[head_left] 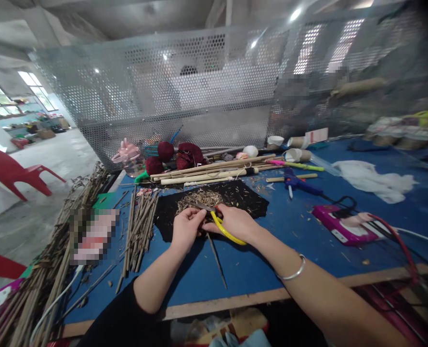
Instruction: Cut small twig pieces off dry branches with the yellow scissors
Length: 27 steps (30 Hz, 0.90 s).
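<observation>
My right hand point(235, 223) grips a pair of scissors with yellow handles point(231, 234). Their blades point left, over the left fingers. My left hand point(187, 226) is closed in a pinch just under the blades, on a thin brown twig point(216, 260) that slants down toward the table's front edge; the pinched end is hidden by the fingers. Beneath both hands lies a black cloth point(250, 200), bearing a pile of short cut twig pieces point(201, 197). To the left of it rests a bundle of longer twigs point(141, 231) on the blue table point(192, 284).
A large heap of dry branches point(55, 270) lines the table's left side. Behind the cloth are bamboo sticks point(214, 168) and dark red balls point(165, 151). At right lie a blue glue gun point(300, 184), a purple power strip point(343, 225) with cords, and white plastic point(376, 179).
</observation>
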### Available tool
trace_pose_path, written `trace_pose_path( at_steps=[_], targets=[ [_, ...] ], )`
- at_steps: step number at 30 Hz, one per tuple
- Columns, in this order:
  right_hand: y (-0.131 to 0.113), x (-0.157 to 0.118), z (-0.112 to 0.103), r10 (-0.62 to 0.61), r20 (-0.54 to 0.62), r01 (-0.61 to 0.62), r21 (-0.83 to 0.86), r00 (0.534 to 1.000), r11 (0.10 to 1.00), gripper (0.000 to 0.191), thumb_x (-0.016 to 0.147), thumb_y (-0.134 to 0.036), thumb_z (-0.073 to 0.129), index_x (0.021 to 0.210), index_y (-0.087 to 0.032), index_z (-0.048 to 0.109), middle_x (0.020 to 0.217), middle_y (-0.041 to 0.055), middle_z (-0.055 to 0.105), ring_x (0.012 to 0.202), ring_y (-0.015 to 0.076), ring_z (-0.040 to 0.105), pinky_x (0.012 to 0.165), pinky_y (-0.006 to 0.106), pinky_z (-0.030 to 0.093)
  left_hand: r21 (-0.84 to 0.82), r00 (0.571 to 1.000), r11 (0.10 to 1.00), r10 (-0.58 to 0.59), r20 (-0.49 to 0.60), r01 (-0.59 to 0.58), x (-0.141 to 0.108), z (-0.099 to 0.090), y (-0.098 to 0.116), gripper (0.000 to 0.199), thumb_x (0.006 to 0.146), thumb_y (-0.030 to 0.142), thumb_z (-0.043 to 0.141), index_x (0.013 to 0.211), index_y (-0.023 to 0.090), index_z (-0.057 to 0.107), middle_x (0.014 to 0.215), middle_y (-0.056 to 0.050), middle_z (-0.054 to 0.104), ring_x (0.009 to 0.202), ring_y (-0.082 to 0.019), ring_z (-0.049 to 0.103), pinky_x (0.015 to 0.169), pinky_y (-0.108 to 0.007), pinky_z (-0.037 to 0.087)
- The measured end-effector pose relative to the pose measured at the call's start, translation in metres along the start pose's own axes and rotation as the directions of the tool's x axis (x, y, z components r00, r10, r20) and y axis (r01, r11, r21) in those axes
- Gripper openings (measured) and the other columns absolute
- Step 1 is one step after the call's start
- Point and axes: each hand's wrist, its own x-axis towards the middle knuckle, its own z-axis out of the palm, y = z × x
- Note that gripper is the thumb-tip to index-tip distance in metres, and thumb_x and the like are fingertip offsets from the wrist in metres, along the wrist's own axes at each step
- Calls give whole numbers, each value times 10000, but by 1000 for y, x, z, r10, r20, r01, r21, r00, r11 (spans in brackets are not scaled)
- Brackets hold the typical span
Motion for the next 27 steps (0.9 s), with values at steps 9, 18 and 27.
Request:
trace_pose_path(
  at_steps=[9, 18, 27],
  targets=[
    [2, 4, -2, 39, 39, -40, 26, 998, 999, 596, 661, -743, 380, 836, -199, 552, 817, 73, 632, 761, 214, 596, 546, 241, 329, -141, 994, 987, -64, 91, 76, 0, 0, 1, 385, 628, 459, 631, 823, 129, 615, 591, 7, 561, 449, -57, 465, 372, -152, 377],
    [4, 3, 1, -18, -50, 22, 79, 999, 997, 589, 645, -687, 486, 961, -191, 496, 868, 65, 622, 799, 206, 589, 599, 241, 345, -176, 977, 972, -123, 173, 154, -3, 1, 3, 402, 607, 408, 670, 885, 120, 637, 598, -9, 577, 437, -45, 456, 380, -146, 381],
    [2, 4, 7, -26, -72, 29, 44, 997, 999, 545, 661, -683, 472, 890, -189, 497, 790, 49, 608, 715, 182, 575, 554, 235, 309, -183, 984, 976, -88, 154, 116, -4, 1, 1, 354, 625, 389, 652, 858, 124, 653, 556, 0, 557, 426, -48, 445, 352, -138, 362]
  ],
)
